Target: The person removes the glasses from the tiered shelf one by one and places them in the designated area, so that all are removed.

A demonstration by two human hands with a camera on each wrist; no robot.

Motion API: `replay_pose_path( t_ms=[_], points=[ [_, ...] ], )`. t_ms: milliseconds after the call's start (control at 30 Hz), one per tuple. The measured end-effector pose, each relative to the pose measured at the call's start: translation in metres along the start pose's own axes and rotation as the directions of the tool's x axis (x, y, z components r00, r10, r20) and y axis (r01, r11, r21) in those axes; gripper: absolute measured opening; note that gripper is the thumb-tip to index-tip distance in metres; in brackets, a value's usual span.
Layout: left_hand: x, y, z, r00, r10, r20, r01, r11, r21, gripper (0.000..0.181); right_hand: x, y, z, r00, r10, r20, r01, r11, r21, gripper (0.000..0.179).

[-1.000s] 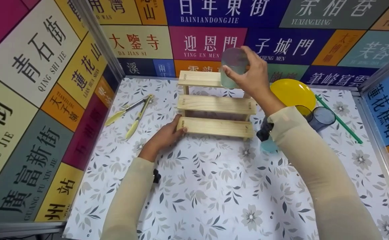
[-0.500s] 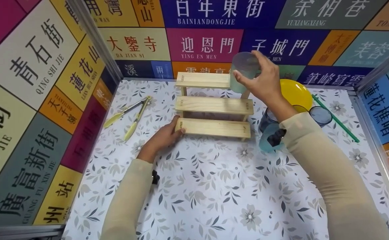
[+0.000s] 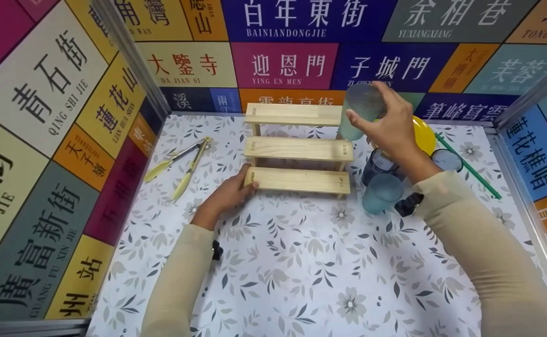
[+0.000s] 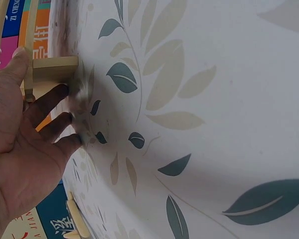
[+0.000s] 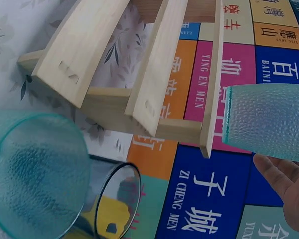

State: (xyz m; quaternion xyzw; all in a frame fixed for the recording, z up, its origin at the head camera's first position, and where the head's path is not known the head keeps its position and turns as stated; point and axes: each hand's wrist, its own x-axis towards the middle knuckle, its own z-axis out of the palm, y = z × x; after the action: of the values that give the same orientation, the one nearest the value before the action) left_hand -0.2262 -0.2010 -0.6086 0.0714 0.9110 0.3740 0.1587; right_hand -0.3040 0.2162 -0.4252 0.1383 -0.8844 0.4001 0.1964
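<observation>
A three-step wooden rack [image 3: 297, 148] stands at the back of the table. My left hand [image 3: 226, 193] grips the left end of its lowest step, thumb on top; in the left wrist view that hand's fingers [image 4: 55, 132] reach below the board. My right hand [image 3: 393, 124] holds a pale teal, see-through cup [image 3: 355, 124] between thumb and fingers, raised beside the right end of the top step. In the right wrist view the cup [image 5: 269, 119] shows a pebbled surface, apart from the top board [image 5: 214, 74]. Below that hand stand another teal cup [image 3: 381, 194] and a dark blue glass [image 3: 372, 168].
Right of the rack lie a yellow plate [image 3: 425, 135], partly hidden by my right hand, another dark glass [image 3: 447, 160] and a green straw-like stick [image 3: 470, 166]. Yellow-tipped tongs [image 3: 180, 164] lie to the left. Printed walls [image 3: 283, 65] enclose the back and sides.
My right hand has carried the cup rightward and slightly down, from in front of the top step to past its right end. My left hand has stayed on the rack.
</observation>
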Motion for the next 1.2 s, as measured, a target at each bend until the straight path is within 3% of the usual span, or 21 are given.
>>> replay_pose_path(
  t_ms=[233, 500, 833, 1200],
  points=[
    [0.002, 0.000, 0.001, 1.000, 0.008, -0.005, -0.008, 1.000, 0.004, 0.081, -0.013, 0.010, -0.015, 0.999, 0.047, 0.008, -0.046, 0.998, -0.035, 0.086],
    [0.001, -0.003, -0.001, 1.000, 0.028, -0.009, -0.027, 0.999, 0.041, 0.085, -0.027, 0.021, -0.030, 0.999, 0.037, -0.021, -0.038, 0.998, -0.054, 0.082],
    [-0.001, -0.002, -0.002, 1.000, 0.010, 0.010, -0.010, 1.000, 0.022, 0.086, -0.048, 0.040, -0.046, 0.999, 0.032, -0.032, -0.035, 0.997, -0.067, 0.078],
    [0.001, -0.001, -0.001, 1.000, 0.018, 0.002, -0.018, 1.000, 0.010, 0.086, -0.063, 0.046, -0.064, 0.989, 0.146, -0.029, -0.148, 0.985, -0.091, 0.082]
  ],
)
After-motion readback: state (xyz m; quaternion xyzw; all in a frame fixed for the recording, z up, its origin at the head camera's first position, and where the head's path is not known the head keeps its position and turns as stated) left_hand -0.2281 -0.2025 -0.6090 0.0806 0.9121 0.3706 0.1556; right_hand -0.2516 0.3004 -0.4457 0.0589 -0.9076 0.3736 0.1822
